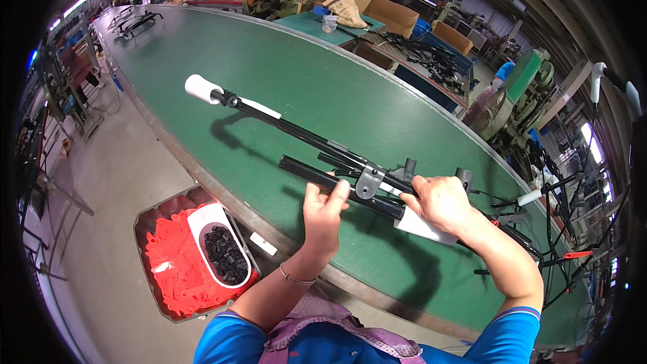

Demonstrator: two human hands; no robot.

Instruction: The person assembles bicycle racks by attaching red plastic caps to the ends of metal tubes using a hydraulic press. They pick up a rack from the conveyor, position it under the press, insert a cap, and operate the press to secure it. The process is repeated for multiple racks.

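A black tubular metal frame (303,136) slants across in front of me, above the green belt. It has a white foam-like sleeve (203,89) on its far left end and a grey metal bracket (369,182) joining its tubes. My left hand (322,216) is at the lower thick tube (303,170), thumb against it and some fingers hidden beneath. With curled fingers, my right hand (441,205) grips the frame right of the bracket, just above a second white sleeve (423,226). Part of the frame is hidden behind that hand.
A long green conveyor belt (269,54) curves away to the far left, carrying another black frame (138,25). Below its near edge stands a bin of red plastic pieces (176,263), with a white container of black parts (228,255). More black frames (539,229) crowd the right side.
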